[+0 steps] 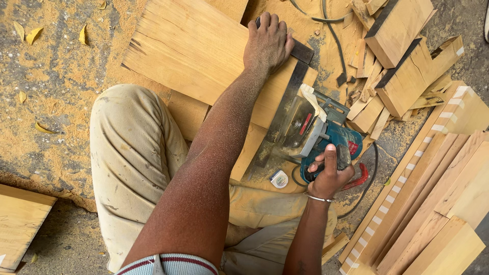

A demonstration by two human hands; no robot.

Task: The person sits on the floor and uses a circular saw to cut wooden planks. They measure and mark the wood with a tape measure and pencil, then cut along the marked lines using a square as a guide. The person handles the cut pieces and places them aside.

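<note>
On sawdust-covered ground (56, 76), a person sits with the knee (132, 137) of their pale, dusty trousers drawn up. Largest item: a broad wooden board (188, 51) lying flat just ahead of that knee, grain running diagonally. Stacked timber planks (438, 203) fill the lower right; shorter offcut blocks (402, 56) pile at upper right, well apart from the board.

Left hand (267, 43) lies palm down, fingers spread flat, on the board's far right edge, pressing on a dark flat guide strip (301, 51) that runs along that edge. Forearm dusted with fine sawdust.

Blue electric power tool (316, 132) sits against the board's right edge, just beside the strip, metal base towards the wood. Right hand (330, 170) is wrapped tight round its rear handle; a thin bracelet (318, 198) circles the wrist. Black cable (331, 30) trails away at the top.

Small round tape measure (279, 179) rests on the ground near the tool. Yellow leaves (33, 34) scattered upper left.
</note>
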